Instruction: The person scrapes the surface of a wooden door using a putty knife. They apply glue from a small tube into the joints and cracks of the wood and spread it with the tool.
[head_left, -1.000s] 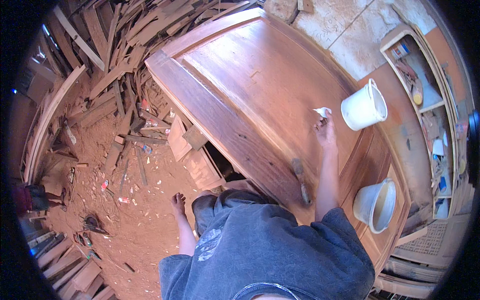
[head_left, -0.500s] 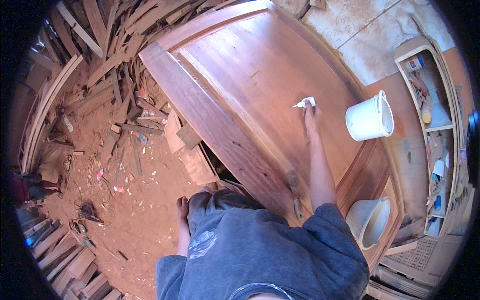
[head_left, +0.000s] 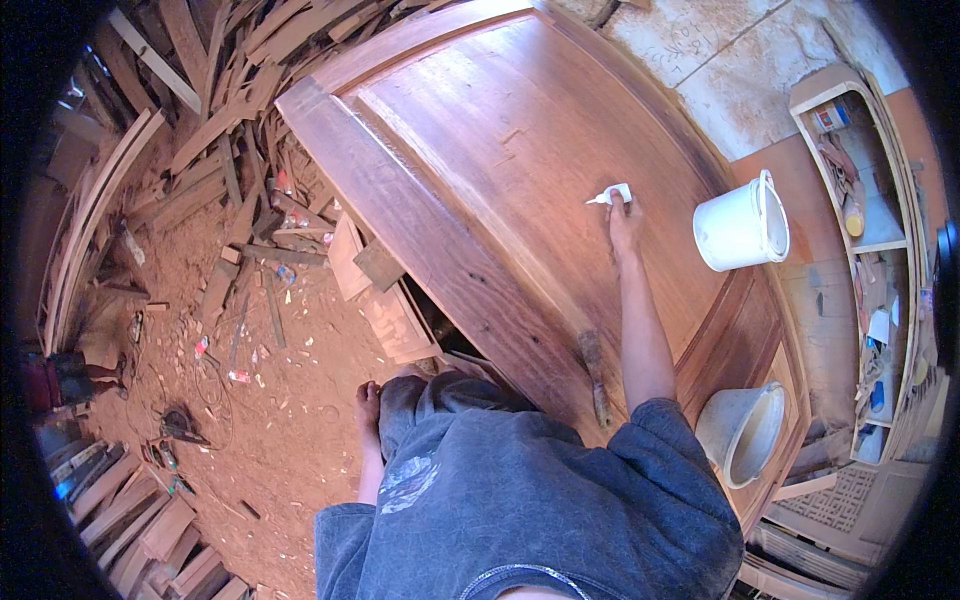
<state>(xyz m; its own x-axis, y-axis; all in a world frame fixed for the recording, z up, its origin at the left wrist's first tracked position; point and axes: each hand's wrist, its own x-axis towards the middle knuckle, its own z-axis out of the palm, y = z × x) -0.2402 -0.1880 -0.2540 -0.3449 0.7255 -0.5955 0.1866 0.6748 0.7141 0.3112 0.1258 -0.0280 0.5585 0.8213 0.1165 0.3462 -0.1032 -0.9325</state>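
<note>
My right hand (head_left: pixel 624 225) reaches out over a large reddish-brown wooden panelled door (head_left: pixel 480 180) and grips a small white squeeze bottle (head_left: pixel 620 192). The bottle lies nearly level, with its thin pointed nozzle toward the left, above the broad centre panel. Down beside my left leg hangs my left hand (head_left: pixel 367 402), away from the wood, its fingers loosely curled and nothing visible in them. A dusty brush-like tool (head_left: pixel 594 378) rests on the door near my body.
A white bucket (head_left: pixel 730 228) and a greyish bucket (head_left: pixel 718 440) stand along the right side. Beyond is a wooden shelf unit (head_left: pixel 878 250) with bottles and tools. Scrap wood (head_left: pixel 215 130) piles up at the far left; offcuts and litter dot the reddish dirt floor (head_left: pixel 290 440).
The bottle in my right hand has turned slightly, its nozzle a little higher in the picture. My left hand has dropped a little. The view has shifted slightly.
</note>
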